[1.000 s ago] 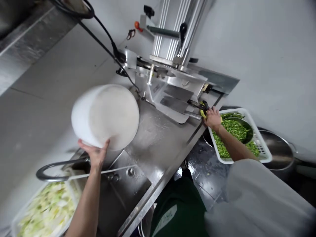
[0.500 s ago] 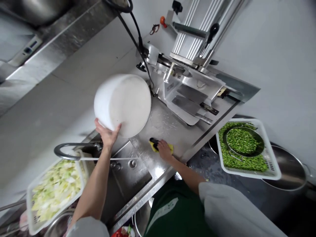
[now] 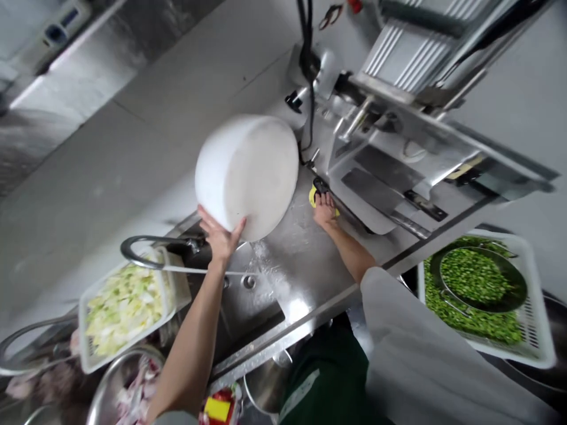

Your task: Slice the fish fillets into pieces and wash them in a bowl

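Observation:
My left hand (image 3: 220, 237) grips the lower rim of a thick round white chopping block (image 3: 248, 172) and holds it tilted up on edge above the steel counter (image 3: 292, 265). My right hand (image 3: 325, 211) presses a yellow and black scouring cloth (image 3: 317, 192) flat on the counter, close to the base of the metal slicing machine (image 3: 398, 118). The right hand's fingers lie over the cloth, just right of the raised block.
A cleaver (image 3: 390, 198) lies on the slicer's tray. A white basket of chopped cabbage (image 3: 126, 304) sits over the sink at left beside a curved faucet (image 3: 150, 242). A white basket with chopped green vegetables and a metal bowl (image 3: 481, 289) stands at lower right. A steel bowl (image 3: 128, 383) is at bottom left.
My right hand slid the cloth from the counter's right edge across to the middle and then back toward the slicer base. The left hand kept the block tilted up.

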Motion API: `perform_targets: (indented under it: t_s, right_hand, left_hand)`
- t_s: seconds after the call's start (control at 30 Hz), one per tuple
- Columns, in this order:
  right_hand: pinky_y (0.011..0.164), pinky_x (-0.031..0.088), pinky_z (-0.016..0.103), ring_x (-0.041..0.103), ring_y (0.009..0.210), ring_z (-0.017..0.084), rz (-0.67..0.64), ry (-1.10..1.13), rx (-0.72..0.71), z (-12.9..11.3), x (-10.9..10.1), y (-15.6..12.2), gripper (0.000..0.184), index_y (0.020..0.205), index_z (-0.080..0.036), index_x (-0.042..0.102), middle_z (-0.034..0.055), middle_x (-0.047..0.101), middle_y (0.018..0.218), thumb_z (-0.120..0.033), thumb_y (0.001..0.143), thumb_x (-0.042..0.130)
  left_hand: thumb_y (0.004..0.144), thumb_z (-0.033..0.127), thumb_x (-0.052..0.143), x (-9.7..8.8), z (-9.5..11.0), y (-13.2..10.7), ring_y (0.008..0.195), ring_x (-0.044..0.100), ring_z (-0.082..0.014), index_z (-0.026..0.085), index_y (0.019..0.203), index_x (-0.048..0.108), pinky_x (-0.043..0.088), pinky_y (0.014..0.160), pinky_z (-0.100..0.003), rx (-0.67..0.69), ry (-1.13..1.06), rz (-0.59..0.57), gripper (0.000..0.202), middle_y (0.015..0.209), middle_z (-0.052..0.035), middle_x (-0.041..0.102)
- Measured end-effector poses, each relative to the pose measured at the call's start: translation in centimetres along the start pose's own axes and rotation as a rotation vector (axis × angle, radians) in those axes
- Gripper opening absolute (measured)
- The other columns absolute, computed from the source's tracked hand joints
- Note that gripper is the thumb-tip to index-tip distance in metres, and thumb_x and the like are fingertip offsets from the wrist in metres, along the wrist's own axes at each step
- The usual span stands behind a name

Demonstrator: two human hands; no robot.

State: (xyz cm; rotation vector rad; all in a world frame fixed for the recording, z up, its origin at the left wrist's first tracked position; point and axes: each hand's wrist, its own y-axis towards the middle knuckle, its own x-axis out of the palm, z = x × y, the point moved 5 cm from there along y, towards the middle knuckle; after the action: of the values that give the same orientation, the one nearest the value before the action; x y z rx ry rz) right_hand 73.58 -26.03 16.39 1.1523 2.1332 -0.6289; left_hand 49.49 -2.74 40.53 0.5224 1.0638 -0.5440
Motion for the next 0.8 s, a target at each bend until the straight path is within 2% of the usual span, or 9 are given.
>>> perform_targets:
  t_s: [0.07, 0.23, 0.3, 0.37, 0.47, 0.53, 0.6, 0.73, 0.8]
  right_hand:
    - [0.131, 0.017, 0.049, 0.029, 0.161, 0.036, -0.082, -0.035, -0.091, -2.9, 4.4, -2.2, 0.063, 0.156, -0.001, 0.053, 0.0288, 0.044, 0.166, -0.01, 0.093, 0.056]
    - [0.127, 0.03, 0.048, 0.046, 0.151, 0.032, -0.28, 0.011, -0.326, -12.7, 15.4, -13.1, 0.048, 0.144, -0.011, 0.065, 0.0234, 0.061, 0.152, -0.009, 0.099, 0.05]
    - [0.122, 0.038, 0.046, 0.055, 0.141, 0.029, -0.424, 0.1, -0.44, -15.7, 18.4, -16.3, 0.049, 0.137, -0.018, 0.069, 0.0164, 0.07, 0.139, -0.005, 0.093, 0.054]
    - [0.115, 0.045, 0.042, 0.062, 0.13, 0.026, -0.533, 0.253, -0.457, -17.2, 19.6, -17.8, 0.054, 0.13, -0.022, 0.071, 0.0102, 0.075, 0.128, -0.001, 0.083, 0.057]
    - [0.111, 0.05, 0.038, 0.066, 0.122, 0.025, -0.5, 0.495, -0.311, -15.8, 17.9, -18.1, 0.051, 0.124, -0.022, 0.072, 0.0081, 0.075, 0.127, -0.003, 0.078, 0.056]
    - [0.107, 0.052, 0.037, 0.068, 0.116, 0.025, -0.419, 0.581, -0.193, -12.8, 15.3, -18.2, 0.048, 0.126, -0.021, 0.07, 0.0076, 0.076, 0.125, -0.009, 0.082, 0.055]
    - [0.099, 0.055, 0.036, 0.07, 0.105, 0.023, -0.324, 0.598, -0.051, -8.8, 12.0, -18.5, 0.049, 0.133, -0.022, 0.065, 0.0069, 0.076, 0.118, -0.016, 0.086, 0.052]
    - [0.086, 0.058, 0.033, 0.069, 0.092, 0.023, 0.075, 0.602, 0.322, -0.4, 4.4, -19.2, 0.046, 0.126, -0.021, 0.064, 0.0087, 0.076, 0.106, -0.028, 0.082, 0.055]
    - [0.083, 0.057, 0.033, 0.069, 0.094, 0.024, 0.228, 0.584, 0.399, 2.2, 1.2, -19.2, 0.043, 0.118, -0.022, 0.065, 0.0108, 0.075, 0.107, -0.033, 0.077, 0.057]
  left_hand:
    - [0.082, 0.065, 0.083, 0.4, -0.1, -0.1, 0.158, 0.03, -0.0484, 0.007, 0.172, -0.011, 0.037, 0.125, -0.062, 0.007, 0.0, 0.007, 0.143, 0.17, -0.0369, 0.02]
    - [0.081, 0.063, 0.084, 1.4, 0.0, -0.2, 0.158, 0.032, -0.0467, 0.01, 0.172, -0.011, 0.036, 0.125, -0.065, -0.037, -0.043, 0.016, 0.142, 0.171, -0.0342, 0.02]
    - [0.08, 0.063, 0.084, 1.7, 0.2, -0.2, 0.157, 0.033, -0.0467, 0.01, 0.172, -0.012, 0.036, 0.125, -0.066, -0.04, -0.051, 0.002, 0.144, 0.171, -0.0339, 0.02]
    - [0.079, 0.063, 0.085, 1.9, 0.4, -0.1, 0.157, 0.033, -0.0467, 0.008, 0.172, -0.013, 0.038, 0.124, -0.065, -0.033, -0.054, -0.013, 0.145, 0.171, -0.0343, 0.021]
    - [0.078, 0.062, 0.086, 2.1, 0.7, -0.5, 0.155, 0.035, -0.0463, 0.007, 0.172, -0.01, 0.041, 0.123, -0.062, 0.001, -0.068, -0.008, 0.146, 0.171, -0.0337, 0.022]
    - [0.076, 0.06, 0.088, 2.4, 0.9, -1.4, 0.152, 0.04, -0.0461, 0.006, 0.172, -0.007, 0.042, 0.123, -0.059, 0.026, -0.092, 0.014, 0.146, 0.169, -0.0332, 0.026]
    - [0.075, 0.059, 0.089, 2.8, 1.1, -2.9, 0.149, 0.044, -0.0468, 0.005, 0.173, -0.004, 0.043, 0.122, -0.059, 0.039, -0.129, 0.04, 0.145, 0.165, -0.0333, 0.032]
    - [0.071, 0.064, 0.091, 4.6, 2.3, -7.8, 0.142, 0.052, -0.0491, 0.006, 0.173, 0.004, 0.047, 0.119, -0.059, 0.044, -0.209, 0.077, 0.146, 0.158, -0.0336, 0.039]
    - [0.064, 0.068, 0.095, 6.1, 3.4, -10.1, 0.136, 0.059, -0.0489, 0.009, 0.172, 0.009, 0.053, 0.113, -0.058, 0.032, -0.246, 0.066, 0.151, 0.153, -0.0322, 0.044]
